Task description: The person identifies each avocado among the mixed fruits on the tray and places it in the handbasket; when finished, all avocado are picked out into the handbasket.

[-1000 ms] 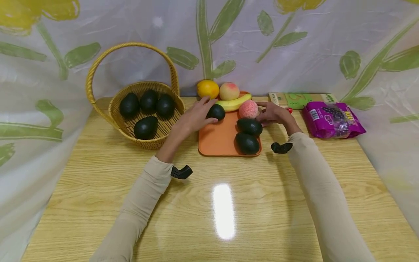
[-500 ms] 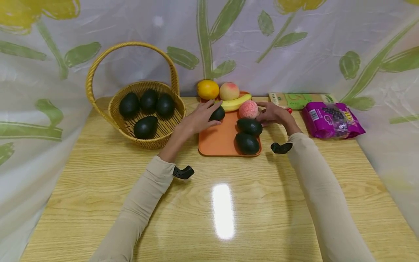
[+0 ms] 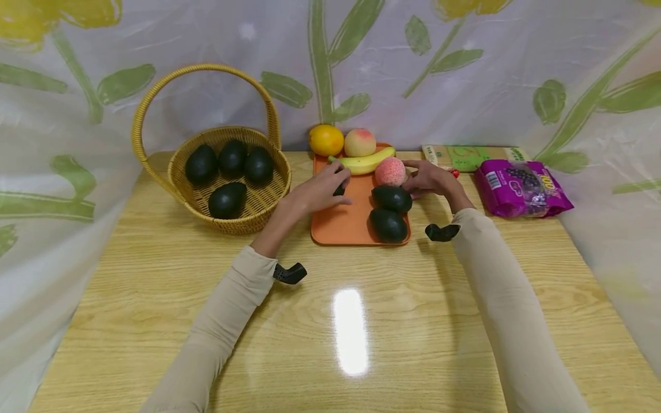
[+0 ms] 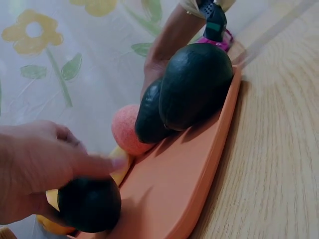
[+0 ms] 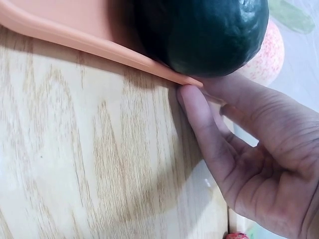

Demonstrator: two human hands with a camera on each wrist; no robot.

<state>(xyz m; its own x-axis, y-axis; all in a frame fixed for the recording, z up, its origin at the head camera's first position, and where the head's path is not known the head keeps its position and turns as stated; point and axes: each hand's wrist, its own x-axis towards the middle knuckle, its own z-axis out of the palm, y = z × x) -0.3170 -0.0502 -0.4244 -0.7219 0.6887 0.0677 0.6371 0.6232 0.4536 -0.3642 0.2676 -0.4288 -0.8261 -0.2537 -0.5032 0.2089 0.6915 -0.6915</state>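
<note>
My left hand (image 3: 317, 192) is over the left side of an orange tray (image 3: 343, 226), its thumb and fingers around a dark green avocado (image 4: 92, 204). From the head view that avocado is mostly covered by the hand. At the tray's right edge, my right hand (image 3: 431, 179) pinches the rim, thumb tip against its outer side in the right wrist view. Just inside that edge lie two more avocados, one (image 3: 391, 199) behind the other (image 3: 388, 225). A speckled pink peach (image 3: 390, 172) sits by the right fingers. Behind it lies a banana (image 3: 366, 163).
A wicker basket (image 3: 237, 228) with a tall handle stands at left, holding several avocados (image 3: 227, 201). An orange lemon-shaped fruit (image 3: 326, 140) and a pale peach (image 3: 360, 143) are at the tray's back. A purple grape-printed packet (image 3: 524, 189) and a green package (image 3: 477, 159) lie at right.
My left hand has shifted slightly right and its fingers have closed further around the avocado, hiding most of it. The right hand stays at the tray's edge.
</note>
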